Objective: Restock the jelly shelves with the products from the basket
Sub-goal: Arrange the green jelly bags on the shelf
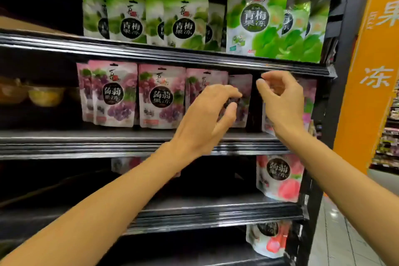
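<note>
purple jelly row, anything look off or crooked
Yes. A dark gap breaks the row between the set-back purple pouch by the left hand and the far-right pouch. That pouch looks tilted, its lower corner leaning out toward the shelf edge behind the right hand.

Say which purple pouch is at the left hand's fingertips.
The shadowed pouch left of the dark gap; fingertips of the left hand overlap it. Other pouches stand brighter, further left.
</note>
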Demonstrator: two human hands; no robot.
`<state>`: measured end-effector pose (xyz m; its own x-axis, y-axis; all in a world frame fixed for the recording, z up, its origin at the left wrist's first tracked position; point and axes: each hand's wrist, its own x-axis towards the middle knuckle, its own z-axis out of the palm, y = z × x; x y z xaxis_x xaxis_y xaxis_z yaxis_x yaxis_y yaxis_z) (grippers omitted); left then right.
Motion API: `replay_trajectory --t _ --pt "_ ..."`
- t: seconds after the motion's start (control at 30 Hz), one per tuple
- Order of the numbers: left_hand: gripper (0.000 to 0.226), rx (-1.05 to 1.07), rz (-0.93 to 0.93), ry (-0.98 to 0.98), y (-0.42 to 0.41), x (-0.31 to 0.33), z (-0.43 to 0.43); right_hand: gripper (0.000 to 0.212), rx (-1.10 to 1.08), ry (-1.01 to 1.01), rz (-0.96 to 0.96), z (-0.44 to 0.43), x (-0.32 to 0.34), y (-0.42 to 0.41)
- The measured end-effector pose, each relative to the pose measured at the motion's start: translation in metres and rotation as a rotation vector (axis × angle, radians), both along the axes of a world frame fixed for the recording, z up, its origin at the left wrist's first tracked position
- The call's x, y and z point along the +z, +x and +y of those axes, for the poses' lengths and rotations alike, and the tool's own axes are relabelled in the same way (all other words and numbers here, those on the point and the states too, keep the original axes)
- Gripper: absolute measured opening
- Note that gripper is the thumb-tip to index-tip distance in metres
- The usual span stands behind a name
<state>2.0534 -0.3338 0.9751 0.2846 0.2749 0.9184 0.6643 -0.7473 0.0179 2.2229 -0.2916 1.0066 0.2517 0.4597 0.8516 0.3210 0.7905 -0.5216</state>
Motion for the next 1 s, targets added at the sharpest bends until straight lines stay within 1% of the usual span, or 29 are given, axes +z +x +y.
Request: replay_trajectory --t 0.1,0.17,0.23,0.4,0.47,0.5,0.53,0.57,0.6,0.63,0.67,0.7,0.73,0.77,0.8,0.83,0.9,1.0 --pt "0.032 -0.097 -0.109 -0.171 -0.035 -0.064 -0.031 0.007 0.096 -0.112 -0.024 -0.032 -0.074 -0.019" --pt "0.03 -0.11 -0.157 -0.259 -0.057 -0.113 -0.053 0.015 0.138 -0.214 -0.028 -0.057 -0.133 -0.029" --pt "0.027 -0.092 -0.213 -0.395 -0.083 -0.172 -0.078 0.021 0.192 -0.38 -0.055 -0.085 -0.202 -0.044" --pt "0.023 0.017 -0.37 -0.847 -0.148 -0.344 -0.145 0.025 0.266 -0.852 -0.096 -0.152 -0.373 -0.081" --pt "0.022 0.071 -0.433 -1.025 -0.171 -0.417 -0.177 0.02 0.292 -1.032 -0.136 -0.178 -0.437 -0.095" --pt "0.022 0.094 -0.472 -1.116 -0.18 -0.448 -0.193 0.012 0.302 -1.109 -0.153 -0.189 -0.462 -0.1" --pt "0.021 0.12 -0.524 -1.214 -0.187 -0.479 -0.21 0.008 0.315 -1.194 -0.171 -0.202 -0.489 -0.106" --pt "0.021 0.152 -0.587 -1.307 -0.193 -0.508 -0.226 0.013 0.323 -1.278 -0.181 -0.212 -0.516 -0.111" --pt "0.024 0.18 -0.68 -1.397 -0.198 -0.536 -0.241 0.015 0.335 -1.353 -0.2 -0.221 -0.542 -0.115" --pt "0.032 0.194 -0.794 -1.482 -0.202 -0.562 -0.256 0.012 0.328 -1.428 -0.218 -0.23 -0.567 -0.119" --pt "0.039 0.231 -0.832 -1.539 -0.205 -0.585 -0.271 0.01 0.331 -1.493 -0.239 -0.237 -0.592 -0.12" --pt "0.038 0.27 -0.823 -1.59 -0.207 -0.607 -0.287 0.013 0.323 -1.578 -0.244 -0.245 -0.619 -0.122" --pt "0.032 0.295 -0.791 -1.633 -0.206 -0.629 -0.299 0.02 0.308 -1.659 -0.221 -0.251 -0.645 -0.123" --pt "0.025 0.321 -0.752 -1.677 -0.205 -0.652 -0.312 0.024 0.294 -1.717 -0.252 -0.258 -0.671 -0.125" --pt "0.023 0.373 -0.756 -1.728 -0.205 -0.675 -0.322 0.019 0.294 -1.773 -0.3 -0.264 -0.695 -0.127" --pt "0.024 0.409 -0.779 -1.744 -0.204 -0.695 -0.331 0.013 0.302 -1.83 -0.316 -0.27 -0.716 -0.13" --pt "0.027 0.473 -0.859 -1.704 -0.202 -0.743 -0.347 0.011 0.295 -1.884 -0.417 -0.28 -0.765 -0.135" --pt "0.009 0.531 -0.932 -1.725 -0.199 -0.809 -0.358 0.008 0.253 -1.94 -0.407 -0.287 -0.835 -0.145"
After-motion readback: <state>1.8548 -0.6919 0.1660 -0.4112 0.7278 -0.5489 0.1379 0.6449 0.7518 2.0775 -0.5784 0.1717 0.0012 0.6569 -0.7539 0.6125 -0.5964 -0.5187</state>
